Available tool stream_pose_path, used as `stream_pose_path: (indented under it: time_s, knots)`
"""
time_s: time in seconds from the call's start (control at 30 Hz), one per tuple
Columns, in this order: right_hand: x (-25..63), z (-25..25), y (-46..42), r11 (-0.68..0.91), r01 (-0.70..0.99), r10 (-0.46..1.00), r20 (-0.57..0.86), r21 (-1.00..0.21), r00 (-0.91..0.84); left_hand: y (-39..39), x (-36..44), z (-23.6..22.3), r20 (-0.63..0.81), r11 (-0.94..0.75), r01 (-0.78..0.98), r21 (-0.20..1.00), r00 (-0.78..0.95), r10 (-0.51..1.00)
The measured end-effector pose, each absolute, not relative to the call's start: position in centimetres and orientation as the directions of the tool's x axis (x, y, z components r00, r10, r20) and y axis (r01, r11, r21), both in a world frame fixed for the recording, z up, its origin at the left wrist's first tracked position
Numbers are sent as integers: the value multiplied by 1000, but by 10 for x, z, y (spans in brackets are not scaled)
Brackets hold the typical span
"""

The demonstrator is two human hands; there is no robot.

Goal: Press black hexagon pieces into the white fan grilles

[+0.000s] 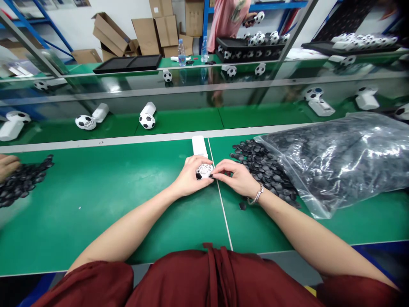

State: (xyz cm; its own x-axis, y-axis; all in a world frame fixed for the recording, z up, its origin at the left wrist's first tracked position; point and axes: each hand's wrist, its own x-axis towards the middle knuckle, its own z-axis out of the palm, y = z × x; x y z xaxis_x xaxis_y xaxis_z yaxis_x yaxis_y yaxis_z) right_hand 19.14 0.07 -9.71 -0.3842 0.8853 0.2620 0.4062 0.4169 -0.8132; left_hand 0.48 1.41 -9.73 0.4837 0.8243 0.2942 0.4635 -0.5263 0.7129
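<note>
My left hand (194,175) is wrapped round a white ball-shaped piece (204,170) with an open lattice and a black patch, like a small football. A white handle-like block (200,146) extends behind the ball on the green bench. My right hand (234,175) pinches a small black piece (211,175) against the ball's right side. Beside that hand spreads a pile of small black pieces (266,168). One loose black piece (243,206) lies below the right wrist.
A clear plastic bag (348,157) full of black pieces covers the bench's right side. Several football units, such as one ball (147,121), rest on the green strip beyond. At far left, another person's hand (8,166) touches black pieces. A person (228,21) stands behind.
</note>
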Motion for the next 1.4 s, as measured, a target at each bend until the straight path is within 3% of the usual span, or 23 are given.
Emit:
stream_pose_path:
  time_s: [0.43,0.57,0.63,0.73,0.83,0.93,1.07,1.27,1.33,1.4]
  knots:
    - [180,-102,11,148,278,942,50,-949,-331,15,11,-100,240,-471,470,746,470,849]
    - [193,-97,25,177,412,937,25,-894,-348,18,7,-99,233,-501,445,742,529,816]
    - [207,-95,36,233,641,965,93,-731,-245,19,5,-99,223,-509,422,750,563,796]
    - [227,-95,48,243,937,960,200,-250,-195,21,2,-99,212,-511,404,759,588,780]
    - [232,-99,50,313,942,930,162,119,-329,22,0,-97,211,-516,397,759,600,772]
    - [226,-102,47,377,892,898,138,248,-418,23,-2,-94,224,-551,365,751,644,732]
    - [220,-101,48,365,892,895,162,269,-415,20,-3,-91,243,-603,328,727,699,672]
    - [231,-107,56,357,917,903,185,177,-388,18,-3,-95,189,-457,460,761,518,835]
    - [233,-106,54,367,929,906,206,50,-369,20,-6,-95,145,-428,449,785,538,831]
    - [232,-102,48,369,914,915,238,-170,-325,24,-11,-94,105,-399,419,816,572,814]
